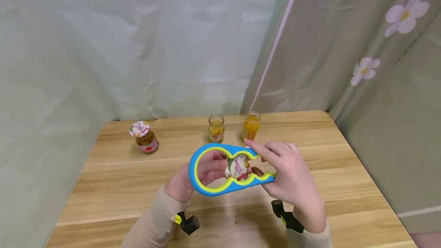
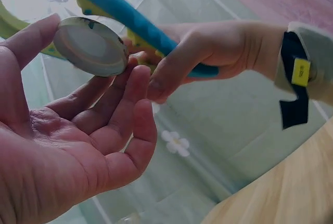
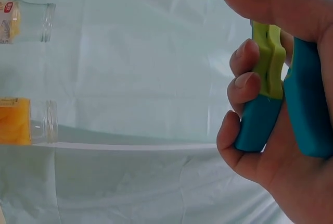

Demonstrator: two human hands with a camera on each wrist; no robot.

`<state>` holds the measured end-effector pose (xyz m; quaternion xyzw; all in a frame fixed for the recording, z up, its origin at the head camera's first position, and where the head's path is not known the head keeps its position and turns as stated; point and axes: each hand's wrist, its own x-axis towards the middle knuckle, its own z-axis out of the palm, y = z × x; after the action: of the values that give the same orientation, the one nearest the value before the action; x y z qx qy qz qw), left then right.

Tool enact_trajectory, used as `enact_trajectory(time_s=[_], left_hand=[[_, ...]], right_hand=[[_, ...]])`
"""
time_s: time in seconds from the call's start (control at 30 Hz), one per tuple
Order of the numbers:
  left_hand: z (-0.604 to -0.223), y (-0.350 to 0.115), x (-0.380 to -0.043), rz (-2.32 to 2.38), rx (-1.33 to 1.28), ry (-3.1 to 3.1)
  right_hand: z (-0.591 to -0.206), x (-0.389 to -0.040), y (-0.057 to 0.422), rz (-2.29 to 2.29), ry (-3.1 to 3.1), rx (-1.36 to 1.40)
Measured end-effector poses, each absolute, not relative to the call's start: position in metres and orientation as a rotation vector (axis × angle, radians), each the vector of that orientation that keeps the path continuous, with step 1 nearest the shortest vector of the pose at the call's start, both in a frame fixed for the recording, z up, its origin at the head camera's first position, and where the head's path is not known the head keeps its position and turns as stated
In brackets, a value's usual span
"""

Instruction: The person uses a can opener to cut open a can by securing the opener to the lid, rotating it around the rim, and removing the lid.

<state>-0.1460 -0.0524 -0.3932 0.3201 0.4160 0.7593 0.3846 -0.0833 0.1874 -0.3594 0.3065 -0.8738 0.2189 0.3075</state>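
Observation:
My right hand grips the handle end of a blue and yellow-green jar opener, its fingers curled round both arms in the right wrist view. The opener's large ring points left, with smaller scalloped openings toward the hand. My left hand pinches a round printed jar lid between thumb and fingers. From above, the lid shows through the opener's middle opening, and the left fingers show through the ring. The left wrist view shows the white inner face of the lid, with no jar attached.
Two glass jars without lids, one with pale yellow pieces and one with orange contents, stand at the back of the wooden table. A lidded jar stands at the back left. A pale curtain hangs behind.

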Motion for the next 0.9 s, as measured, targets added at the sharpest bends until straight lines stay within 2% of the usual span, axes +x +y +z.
enact_trajectory(time_s=[0.33,0.6,0.9], left_hand=[[-0.389,-0.074,-0.165,2.004,1.101,1.188],[-0.383,-0.092,-0.17,2.065,0.992,1.32],[-0.378,-0.098,-0.173,2.02,0.917,1.547]], right_hand=[[-0.359,-0.085,0.196,0.669,-2.17,0.617],[-0.346,-0.081,0.195,0.765,-2.081,0.396],[-0.324,-0.071,0.183,0.861,-2.05,0.291]])
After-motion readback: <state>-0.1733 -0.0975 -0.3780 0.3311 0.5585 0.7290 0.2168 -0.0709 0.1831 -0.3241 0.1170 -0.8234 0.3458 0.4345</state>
